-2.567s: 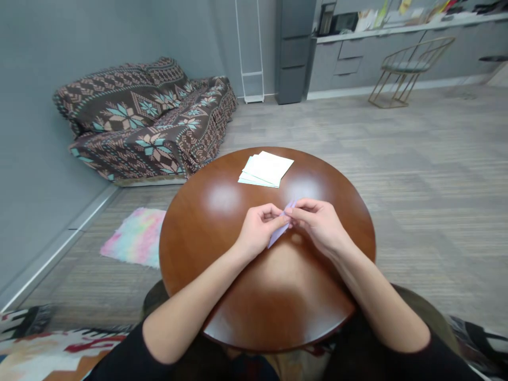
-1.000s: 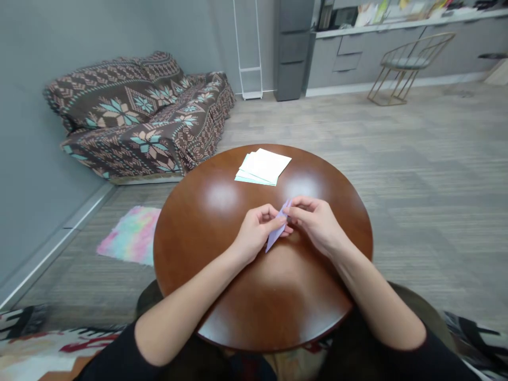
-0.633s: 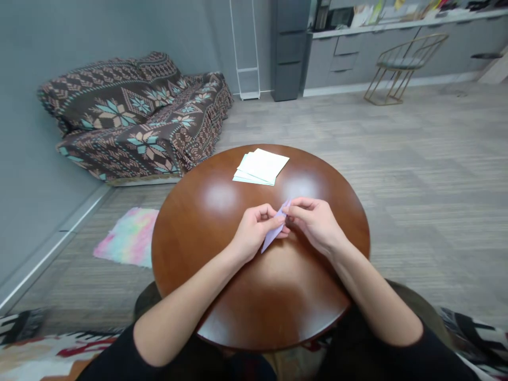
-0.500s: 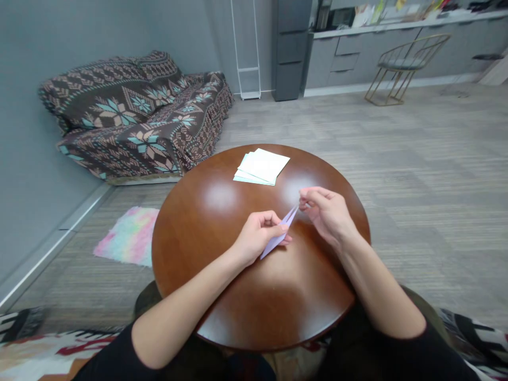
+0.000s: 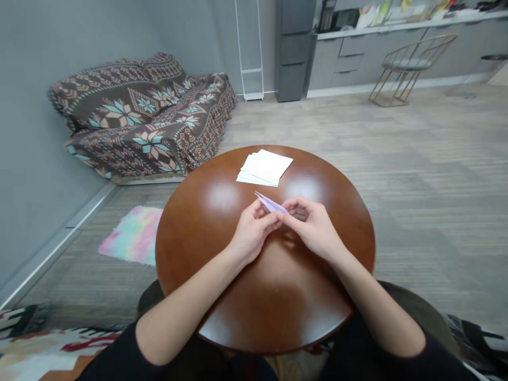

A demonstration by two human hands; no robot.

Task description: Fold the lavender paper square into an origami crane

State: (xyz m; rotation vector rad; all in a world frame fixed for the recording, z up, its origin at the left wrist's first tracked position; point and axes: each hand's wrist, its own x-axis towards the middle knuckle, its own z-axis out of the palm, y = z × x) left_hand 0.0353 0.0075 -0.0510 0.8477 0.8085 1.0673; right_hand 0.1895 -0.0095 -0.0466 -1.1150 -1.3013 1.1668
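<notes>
A small folded lilac paper [image 5: 269,202], narrow and pointed, is held just above the round brown table [image 5: 206,248]. My left hand [image 5: 251,237] pinches its near end from the left. My right hand [image 5: 313,228] pinches it from the right, fingers curled. The paper's tip points away and to the left, toward a stack of white and pale green sheets [image 5: 265,168] lying at the table's far edge.
A patterned brown sofa [image 5: 143,116] stands at the left wall. A pastel rug [image 5: 133,242] lies on the floor left of the table. A gold wire chair [image 5: 410,66] and grey cabinets [image 5: 293,50] are at the back.
The lilac paper was turned: its long end pointed down toward me before, now it points up and away to the left. My right hand briefly pulled away, then came back to the paper.
</notes>
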